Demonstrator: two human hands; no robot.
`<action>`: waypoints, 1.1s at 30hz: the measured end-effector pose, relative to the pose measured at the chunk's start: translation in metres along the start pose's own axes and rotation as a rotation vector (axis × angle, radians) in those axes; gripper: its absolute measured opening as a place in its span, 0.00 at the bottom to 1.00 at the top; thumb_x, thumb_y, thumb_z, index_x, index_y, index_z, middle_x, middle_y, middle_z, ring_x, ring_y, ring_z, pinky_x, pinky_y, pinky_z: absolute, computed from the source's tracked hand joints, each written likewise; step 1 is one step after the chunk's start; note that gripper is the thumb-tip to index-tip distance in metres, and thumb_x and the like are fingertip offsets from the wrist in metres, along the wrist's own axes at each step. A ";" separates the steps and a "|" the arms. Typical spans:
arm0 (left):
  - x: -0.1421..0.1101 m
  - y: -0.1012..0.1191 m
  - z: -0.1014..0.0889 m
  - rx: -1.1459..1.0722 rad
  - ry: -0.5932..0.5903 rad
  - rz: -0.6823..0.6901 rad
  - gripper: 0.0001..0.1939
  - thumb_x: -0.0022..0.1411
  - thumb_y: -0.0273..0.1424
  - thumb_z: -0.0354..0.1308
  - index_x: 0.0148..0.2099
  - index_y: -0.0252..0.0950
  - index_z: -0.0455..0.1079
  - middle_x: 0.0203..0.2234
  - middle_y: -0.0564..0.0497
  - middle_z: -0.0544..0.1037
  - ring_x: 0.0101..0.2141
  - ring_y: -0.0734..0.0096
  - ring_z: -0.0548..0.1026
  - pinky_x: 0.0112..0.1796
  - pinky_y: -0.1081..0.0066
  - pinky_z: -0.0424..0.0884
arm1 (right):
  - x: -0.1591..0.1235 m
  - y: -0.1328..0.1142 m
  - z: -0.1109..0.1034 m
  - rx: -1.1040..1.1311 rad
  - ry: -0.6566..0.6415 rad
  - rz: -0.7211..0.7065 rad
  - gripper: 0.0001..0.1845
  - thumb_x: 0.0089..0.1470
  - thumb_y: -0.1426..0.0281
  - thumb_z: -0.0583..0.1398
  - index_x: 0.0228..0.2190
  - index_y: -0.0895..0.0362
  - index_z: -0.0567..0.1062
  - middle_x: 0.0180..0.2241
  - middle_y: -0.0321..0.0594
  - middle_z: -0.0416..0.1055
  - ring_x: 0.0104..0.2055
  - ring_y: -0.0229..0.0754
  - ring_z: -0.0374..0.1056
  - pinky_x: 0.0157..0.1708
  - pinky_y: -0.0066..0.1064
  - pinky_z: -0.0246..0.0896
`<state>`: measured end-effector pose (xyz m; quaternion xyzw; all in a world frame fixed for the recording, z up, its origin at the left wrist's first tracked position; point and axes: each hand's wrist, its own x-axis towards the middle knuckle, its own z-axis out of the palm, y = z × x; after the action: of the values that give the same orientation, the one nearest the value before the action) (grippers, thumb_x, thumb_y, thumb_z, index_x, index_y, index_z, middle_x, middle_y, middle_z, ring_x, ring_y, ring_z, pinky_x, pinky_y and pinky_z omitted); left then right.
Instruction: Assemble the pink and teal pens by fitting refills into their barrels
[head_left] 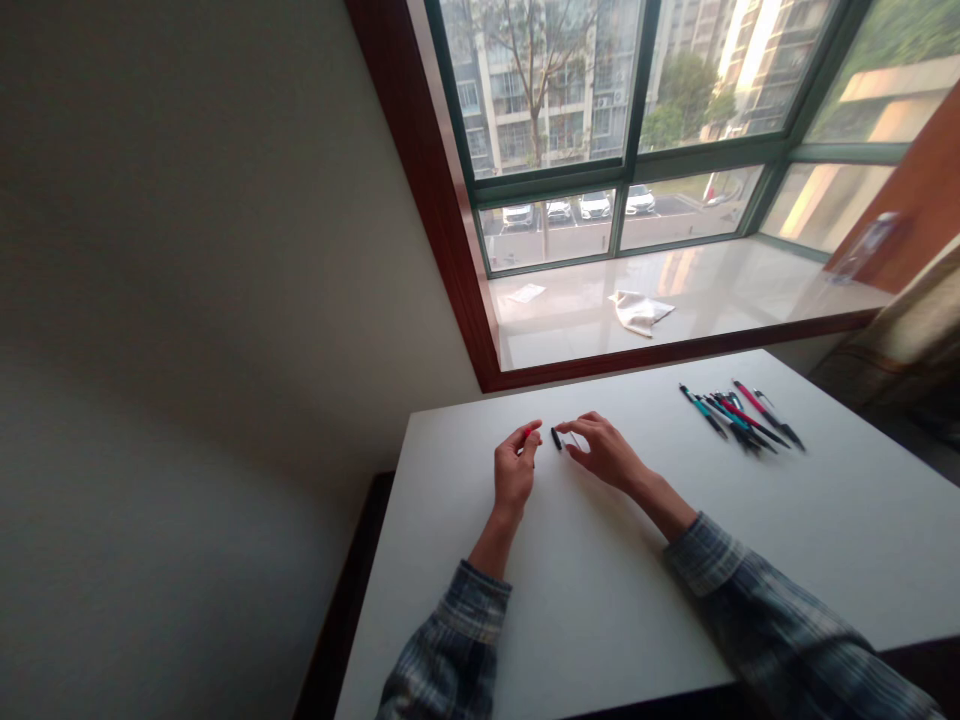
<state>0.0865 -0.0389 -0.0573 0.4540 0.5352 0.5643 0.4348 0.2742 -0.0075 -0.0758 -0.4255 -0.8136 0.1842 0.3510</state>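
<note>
The left hand [516,470] pinches a small red pen part [529,432] narrowly. The right hand's [604,452] curved fingers reach a small clear piece [571,438], maybe holding it, cannot tell, just beside a black pen part [556,438]. Other pens [739,418] lie far right on the white table [450,480].

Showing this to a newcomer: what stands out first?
A large green-framed window overlooks parked white cars. On the white table, slim red, teal and black pens lie fanned at right. Mid-table, the bare left hand pinches a small red piece, the right hand beside a black one.
</note>
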 end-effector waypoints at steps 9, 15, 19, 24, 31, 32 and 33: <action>-0.001 0.006 0.000 -0.175 0.049 0.078 0.16 0.60 0.39 0.69 0.45 0.38 0.71 0.34 0.49 0.84 0.32 0.71 0.77 0.37 0.71 0.72 | -0.010 -0.040 0.007 0.366 0.032 0.085 0.10 0.58 0.61 0.67 0.36 0.53 0.76 0.34 0.37 0.79 0.35 0.41 0.74 0.36 0.34 0.68; -0.002 0.008 0.002 -0.283 0.052 0.047 0.19 0.54 0.41 0.73 0.44 0.35 0.76 0.38 0.44 0.84 0.33 0.68 0.80 0.37 0.68 0.76 | -0.013 -0.053 0.020 0.539 0.055 0.122 0.07 0.57 0.66 0.65 0.38 0.54 0.75 0.31 0.35 0.79 0.32 0.40 0.74 0.34 0.33 0.69; 0.002 0.005 0.000 -0.339 0.048 0.035 0.22 0.54 0.41 0.74 0.46 0.33 0.78 0.39 0.42 0.84 0.38 0.64 0.82 0.45 0.62 0.77 | -0.012 -0.051 0.020 0.539 0.159 0.190 0.06 0.56 0.68 0.64 0.38 0.54 0.77 0.31 0.36 0.79 0.33 0.40 0.75 0.37 0.34 0.71; 0.006 0.000 -0.003 -0.298 0.059 -0.023 0.21 0.50 0.40 0.76 0.43 0.33 0.80 0.35 0.45 0.84 0.35 0.67 0.81 0.44 0.64 0.77 | -0.007 -0.041 0.009 0.580 0.375 0.301 0.08 0.59 0.64 0.63 0.36 0.56 0.77 0.34 0.40 0.77 0.36 0.42 0.74 0.37 0.34 0.71; -0.006 0.000 0.006 -0.273 -0.226 -0.194 0.19 0.49 0.38 0.77 0.40 0.32 0.79 0.33 0.43 0.85 0.34 0.67 0.81 0.42 0.66 0.76 | 0.000 -0.031 -0.010 0.718 0.598 0.347 0.15 0.57 0.59 0.67 0.39 0.57 0.79 0.39 0.44 0.78 0.41 0.45 0.75 0.39 0.36 0.74; -0.008 0.001 0.008 -0.268 -0.244 -0.203 0.19 0.49 0.38 0.77 0.40 0.32 0.79 0.34 0.43 0.85 0.34 0.66 0.81 0.42 0.66 0.76 | 0.001 -0.030 -0.012 0.721 0.601 0.348 0.15 0.57 0.58 0.67 0.40 0.57 0.79 0.39 0.45 0.79 0.42 0.46 0.75 0.40 0.37 0.74; -0.009 0.001 0.009 -0.265 -0.253 -0.211 0.19 0.49 0.38 0.77 0.40 0.32 0.79 0.34 0.43 0.85 0.34 0.66 0.81 0.42 0.66 0.76 | 0.001 -0.031 -0.012 0.721 0.601 0.349 0.16 0.56 0.58 0.67 0.40 0.57 0.80 0.39 0.45 0.79 0.42 0.46 0.76 0.40 0.37 0.74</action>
<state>0.0968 -0.0460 -0.0562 0.4017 0.4419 0.5197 0.6110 0.2657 -0.0243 -0.0487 -0.4410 -0.4780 0.3788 0.6584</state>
